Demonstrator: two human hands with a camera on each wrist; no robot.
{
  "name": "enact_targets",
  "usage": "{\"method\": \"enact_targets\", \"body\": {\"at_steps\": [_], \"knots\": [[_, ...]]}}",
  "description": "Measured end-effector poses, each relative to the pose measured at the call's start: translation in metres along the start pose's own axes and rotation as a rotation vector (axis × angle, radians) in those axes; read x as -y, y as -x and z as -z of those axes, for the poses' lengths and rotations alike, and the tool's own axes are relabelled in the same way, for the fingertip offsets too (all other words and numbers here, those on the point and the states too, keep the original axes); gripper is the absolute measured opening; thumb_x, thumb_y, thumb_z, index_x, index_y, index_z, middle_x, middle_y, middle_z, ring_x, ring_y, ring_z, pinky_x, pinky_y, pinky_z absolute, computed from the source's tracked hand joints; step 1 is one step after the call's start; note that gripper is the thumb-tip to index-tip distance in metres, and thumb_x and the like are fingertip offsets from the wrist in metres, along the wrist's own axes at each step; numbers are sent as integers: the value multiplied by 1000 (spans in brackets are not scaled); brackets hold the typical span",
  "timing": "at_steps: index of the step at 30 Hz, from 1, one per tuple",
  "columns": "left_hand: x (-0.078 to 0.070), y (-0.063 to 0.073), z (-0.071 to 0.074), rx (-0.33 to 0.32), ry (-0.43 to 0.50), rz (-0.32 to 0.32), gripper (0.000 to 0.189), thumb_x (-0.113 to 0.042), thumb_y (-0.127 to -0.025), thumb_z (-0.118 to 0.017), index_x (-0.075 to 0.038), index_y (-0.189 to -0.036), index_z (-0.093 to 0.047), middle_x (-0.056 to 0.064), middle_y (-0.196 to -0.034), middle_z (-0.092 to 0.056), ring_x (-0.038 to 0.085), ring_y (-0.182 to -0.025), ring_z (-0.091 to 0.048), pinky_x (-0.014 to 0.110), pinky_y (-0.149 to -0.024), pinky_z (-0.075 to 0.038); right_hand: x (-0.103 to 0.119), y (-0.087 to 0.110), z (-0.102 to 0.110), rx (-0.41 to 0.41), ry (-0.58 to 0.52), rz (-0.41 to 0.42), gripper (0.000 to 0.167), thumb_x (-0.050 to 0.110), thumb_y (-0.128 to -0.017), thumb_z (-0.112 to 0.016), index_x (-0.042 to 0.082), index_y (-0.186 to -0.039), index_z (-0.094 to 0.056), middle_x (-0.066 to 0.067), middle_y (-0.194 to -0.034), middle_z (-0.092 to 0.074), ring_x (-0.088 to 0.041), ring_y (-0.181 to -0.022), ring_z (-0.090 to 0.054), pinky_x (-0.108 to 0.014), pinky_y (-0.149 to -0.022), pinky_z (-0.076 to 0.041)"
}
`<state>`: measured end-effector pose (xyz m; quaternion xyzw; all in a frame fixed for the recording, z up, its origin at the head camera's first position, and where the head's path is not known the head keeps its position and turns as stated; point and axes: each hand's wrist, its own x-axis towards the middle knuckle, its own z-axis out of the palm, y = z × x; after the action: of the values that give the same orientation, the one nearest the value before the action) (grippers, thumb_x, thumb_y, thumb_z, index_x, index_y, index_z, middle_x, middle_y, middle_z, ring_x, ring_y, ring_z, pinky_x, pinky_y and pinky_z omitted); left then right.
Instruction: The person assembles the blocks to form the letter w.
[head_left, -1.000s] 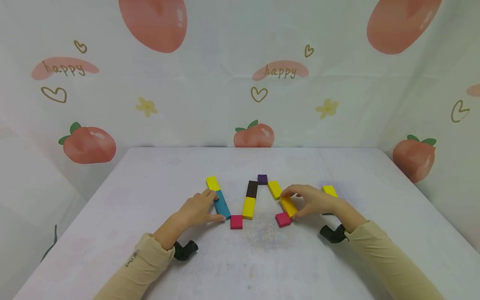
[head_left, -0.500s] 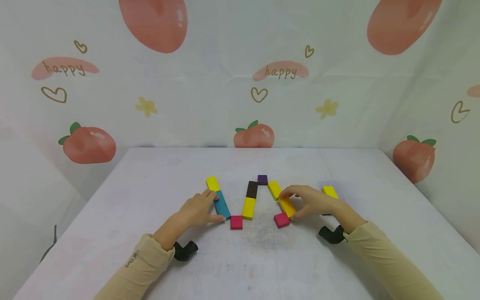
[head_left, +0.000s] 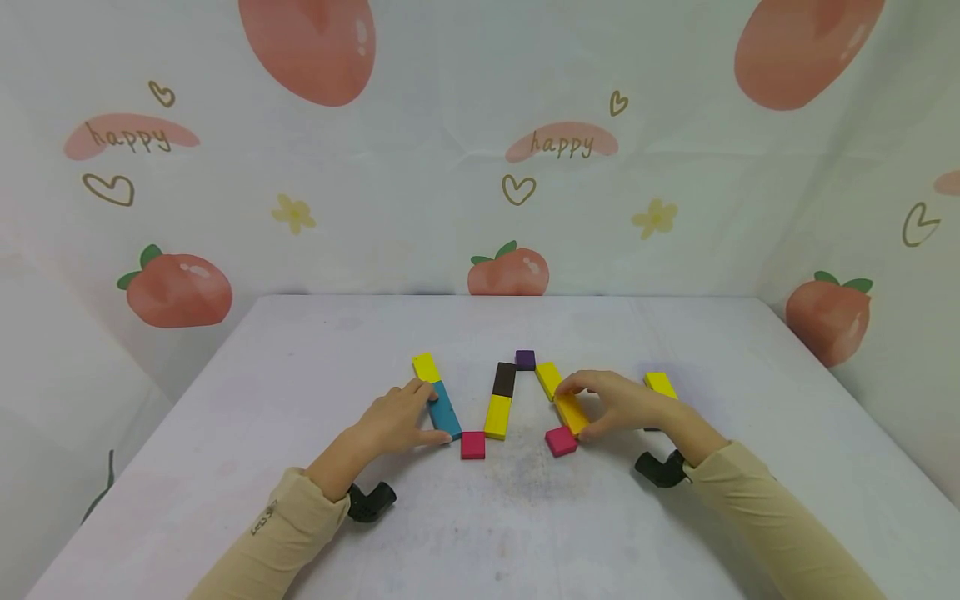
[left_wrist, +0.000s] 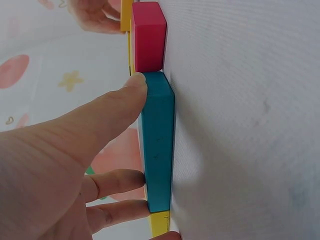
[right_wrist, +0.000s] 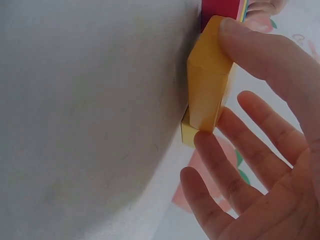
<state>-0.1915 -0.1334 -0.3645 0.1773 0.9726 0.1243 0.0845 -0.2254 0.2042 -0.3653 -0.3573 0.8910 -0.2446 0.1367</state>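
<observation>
My left hand (head_left: 401,418) lies over the blue block (head_left: 445,412), thumb at its near end and fingertips toward its far end. A yellow block (head_left: 425,367) continues the line beyond it, and a red block (head_left: 472,445) sits against its near end. My right hand (head_left: 618,400) grips an orange-yellow block (right_wrist: 206,90) lengthwise, thumb on the near end and a fingertip at the far one. Another red block (head_left: 561,441) is at that block's near end, overlapping it in the head view. A paler yellow block (head_left: 549,380) meets the far end.
Between the hands, a dark brown block (head_left: 505,379) and a yellow block (head_left: 497,416) form a slanted line. A purple block (head_left: 525,360) lies at the back. Another yellow block (head_left: 660,384) sits beyond the right wrist, partly hidden. The white table (head_left: 480,533) ends at a patterned curtain.
My right hand has slid slightly left with the orange-yellow block, and the red block at its near end has shifted left too. My left hand has stayed in place.
</observation>
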Motion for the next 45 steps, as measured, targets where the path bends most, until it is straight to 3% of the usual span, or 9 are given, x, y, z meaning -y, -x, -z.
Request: {"method": "enact_targets", "body": {"at_steps": [9, 31, 45], "knots": [[0, -1, 0, -2, -3, 1, 61, -46, -77, -71, -6, -118, -51, 12, -124, -53, 25, -90, -50, 44, -83, -47, 0, 1, 2, -38, 8, -13, 57, 21, -74, -78, 7, -123, -53, -8, -124, -58, -30, -113, -52, -53, -99, -42], [-1, -1, 2, -1, -7, 0, 61, -46, -77, -71, -6, -117, -51, 12, -120, -53, 26, -88, -50, 43, -81, -48, -3, 2, 3, -18, -2, -54, 53, 19, -75, -77, 8, -121, -55, -7, -121, -59, -27, -110, -53, -51, -98, -43], [0, -1, 0, 3, -6, 7, 61, -47, -77, -71, -7, -117, -51, 12, -120, -53, 25, -88, -50, 42, -80, -47, 0, 7, 4, -48, -23, -3, 51, 20, -75, -77, 7, -120, -55, -7, -120, -60, -26, -107, -54, -48, -94, -46]]}}
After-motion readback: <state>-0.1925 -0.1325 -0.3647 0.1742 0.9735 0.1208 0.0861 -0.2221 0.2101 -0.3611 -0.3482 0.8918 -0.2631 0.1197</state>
